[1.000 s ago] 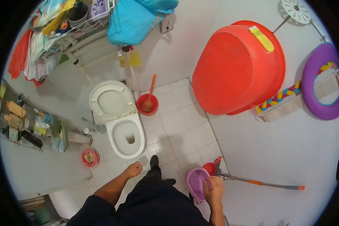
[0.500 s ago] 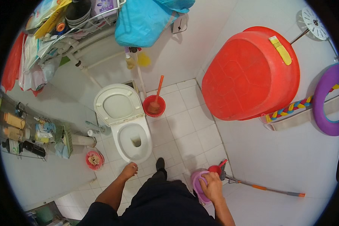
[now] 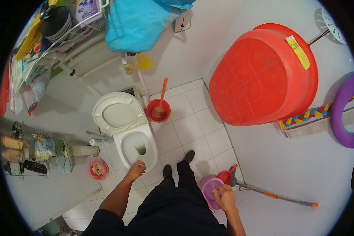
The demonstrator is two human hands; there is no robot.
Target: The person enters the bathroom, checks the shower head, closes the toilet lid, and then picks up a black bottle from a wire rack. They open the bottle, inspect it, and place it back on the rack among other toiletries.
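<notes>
My left hand (image 3: 137,170) hangs above the near rim of the white toilet (image 3: 152,148), its fingers loosely bent and apart, with nothing seen in them. The toilet lid (image 3: 121,112) is raised and the bowl stands uncovered. Over the right edge of a pink-purple bucket (image 3: 209,188) is my right hand (image 3: 225,200), thumb and fingers apart and lightly curled; it holds nothing that I can see. Whether it touches the bucket I cannot tell. A red dipper (image 3: 224,177) lies right beside that bucket.
Right of the toilet stands a red bucket (image 3: 168,115) with an orange-handled brush (image 3: 163,96). A small red bin (image 3: 98,169) sits left. A mop (image 3: 275,196) leans at the lower right. A large red tub (image 3: 255,78) hangs on the wall; a loaded rack (image 3: 37,157) is at left.
I have stepped forward: my right shoe now shows on the tiles. The left hand has moved up toward the toilet bowl, and the right hand has shifted slightly right and down over the bucket.
</notes>
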